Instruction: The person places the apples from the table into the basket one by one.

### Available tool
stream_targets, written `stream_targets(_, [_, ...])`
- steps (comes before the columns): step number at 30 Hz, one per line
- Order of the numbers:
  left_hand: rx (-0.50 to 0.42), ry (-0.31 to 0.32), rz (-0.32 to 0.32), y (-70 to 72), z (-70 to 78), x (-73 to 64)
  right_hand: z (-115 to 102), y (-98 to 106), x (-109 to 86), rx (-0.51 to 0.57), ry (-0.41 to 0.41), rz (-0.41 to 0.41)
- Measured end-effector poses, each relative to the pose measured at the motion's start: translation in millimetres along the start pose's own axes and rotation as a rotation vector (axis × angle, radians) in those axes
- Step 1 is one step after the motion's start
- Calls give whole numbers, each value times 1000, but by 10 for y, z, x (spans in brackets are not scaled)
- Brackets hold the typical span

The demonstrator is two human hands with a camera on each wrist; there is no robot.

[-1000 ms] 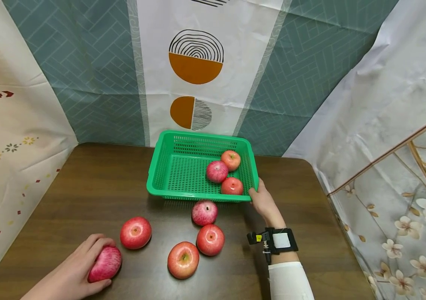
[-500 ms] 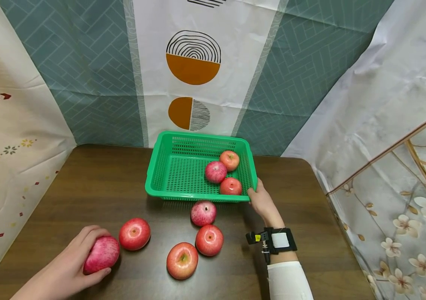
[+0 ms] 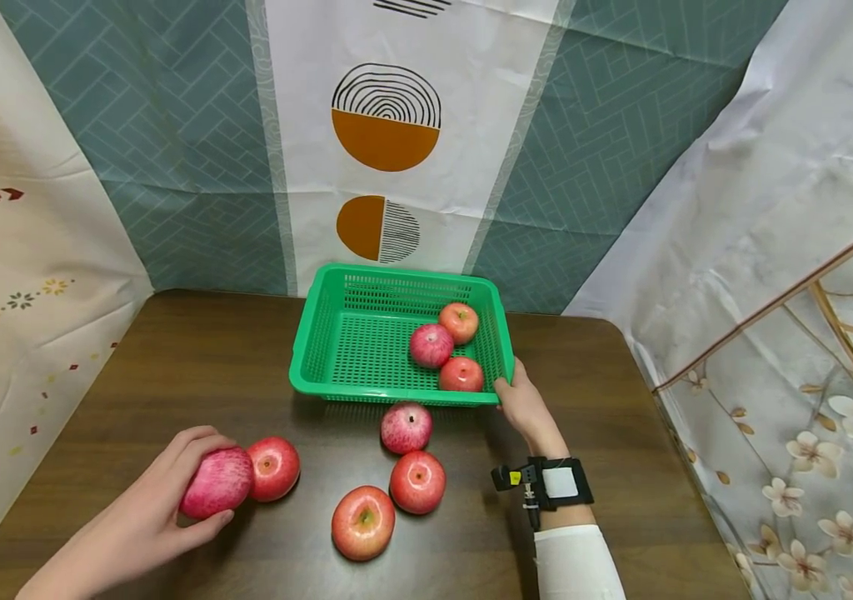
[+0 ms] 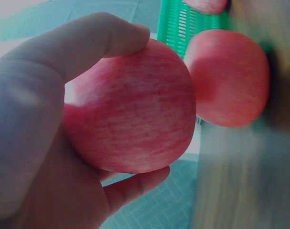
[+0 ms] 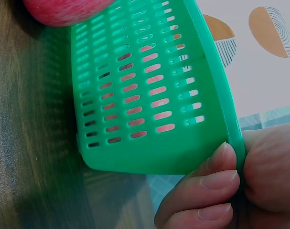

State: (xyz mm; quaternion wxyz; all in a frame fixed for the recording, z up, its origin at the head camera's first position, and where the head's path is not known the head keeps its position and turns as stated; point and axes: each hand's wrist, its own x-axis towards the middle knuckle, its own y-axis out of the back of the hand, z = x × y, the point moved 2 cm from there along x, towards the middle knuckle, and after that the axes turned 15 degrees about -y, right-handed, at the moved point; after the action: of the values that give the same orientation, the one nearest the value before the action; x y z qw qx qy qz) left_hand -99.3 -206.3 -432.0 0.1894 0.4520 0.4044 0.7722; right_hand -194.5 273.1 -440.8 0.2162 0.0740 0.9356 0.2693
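Observation:
My left hand (image 3: 145,504) grips a dark pink, streaked apple (image 3: 220,482), thumb on one side and fingers over the other. In the left wrist view, this apple (image 4: 135,109) hides most of the palm. It overlaps a red apple (image 3: 274,468) just to its right in the head view. My right hand (image 3: 527,408) holds the front right corner of a green plastic basket (image 3: 366,350), thumb and fingers pinching the rim (image 5: 226,102). Three apples (image 3: 431,345) lie in the basket's right half.
Right in front of the basket sits a dark pink apple (image 3: 406,427). Nearer to me are a red apple (image 3: 417,482) and a lighter red one (image 3: 363,523). Patterned cloths (image 3: 194,233) hang behind and beside the brown wooden table (image 3: 202,358).
My left hand has carried its apple up and toward the table's back, close to the red apple beside it. My right hand stays on the basket corner.

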Motion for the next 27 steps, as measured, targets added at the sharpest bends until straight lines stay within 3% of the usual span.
stream_targets(2, [10,-30,11,19,-3,67,1,-3,-3,2,-3,0])
stream_targets(9, [-24,46,-77,48,-30,268,-26,-18,-2,5,-1,0])
stream_targets(13, [-65,58,-104,20,-54,356,-21,-36,15,0,0,7])
stream_targets(19, [-96,33,-109,-13,-67,549,-20,-35,16,11,23,27])
stream_targets(27, [-108,-26,-133,-4,-63,958,0,4,9,-3,22,30])
